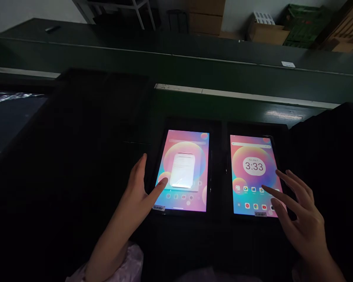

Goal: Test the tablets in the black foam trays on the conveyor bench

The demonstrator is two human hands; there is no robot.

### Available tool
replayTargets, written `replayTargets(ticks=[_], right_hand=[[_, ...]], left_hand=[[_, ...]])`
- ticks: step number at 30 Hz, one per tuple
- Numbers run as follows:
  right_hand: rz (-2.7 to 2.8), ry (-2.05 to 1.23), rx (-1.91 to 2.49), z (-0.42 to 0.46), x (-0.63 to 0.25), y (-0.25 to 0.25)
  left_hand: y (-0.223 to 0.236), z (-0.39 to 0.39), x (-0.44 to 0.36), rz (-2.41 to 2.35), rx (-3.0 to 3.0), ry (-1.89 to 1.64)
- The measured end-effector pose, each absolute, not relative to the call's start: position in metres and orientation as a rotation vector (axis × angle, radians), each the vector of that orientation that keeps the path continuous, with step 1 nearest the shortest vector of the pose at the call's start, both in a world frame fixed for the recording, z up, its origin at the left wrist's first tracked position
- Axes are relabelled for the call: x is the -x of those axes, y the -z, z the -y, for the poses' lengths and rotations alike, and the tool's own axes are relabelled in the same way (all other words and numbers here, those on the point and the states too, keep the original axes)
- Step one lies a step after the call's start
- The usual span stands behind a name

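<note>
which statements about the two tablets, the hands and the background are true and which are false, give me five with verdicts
1. The left tablet and the right tablet both have lit screens. True.
2. The clock on the right tablet reads 5:10. False: the clock reads 3:33.
3. The left hand is beside and partly over the left tablet. True.
4. The right hand is over the left tablet. False: the right hand is at the right tablet.
5. A green crate is at the upper right of the picture. True.
</note>
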State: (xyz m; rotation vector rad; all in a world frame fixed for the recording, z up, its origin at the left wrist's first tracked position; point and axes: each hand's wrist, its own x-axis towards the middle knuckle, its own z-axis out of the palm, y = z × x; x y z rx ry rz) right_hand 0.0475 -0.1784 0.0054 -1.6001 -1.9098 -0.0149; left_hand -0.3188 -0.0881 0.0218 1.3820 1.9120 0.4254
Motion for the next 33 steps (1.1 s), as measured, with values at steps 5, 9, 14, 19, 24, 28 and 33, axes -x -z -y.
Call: replayTargets(ticks=[5,9,14,19,24,28,33], right_hand=[[2.017,-0.007,1.537,0.175,-0.043,-0.008],[2.191,-0.152,1.412,0.172,-0.029,-0.015],[2.273,-0.218,1.367,0.171,-0.021,-0.016],[2.221,-0.16,1.311,0.169,-0.024,-0.012],[2.1,-0.142,1.312,0.17,-0.023,-0.016],[2.082,-0.138,1.325,0.17,-0.021,-0.017],[2.065,-0.156,1.329,0.17,-0.021,-0.018]], left_hand=[[-0.023,0.087,0.318,-1.896,-1.323,-0.46],[-0.019,0.087,0.328,-1.779,-1.179,-0.568],[-0.013,0.095,0.351,-1.559,-1.081,-0.58],[-0.011,0.1,0.362,-1.502,-1.196,-0.504],[-0.006,0.099,0.361,-1.479,-1.296,-0.426],[-0.005,0.099,0.363,-1.452,-1.281,-0.444],[-0.008,0.099,0.363,-1.475,-1.278,-0.441]])
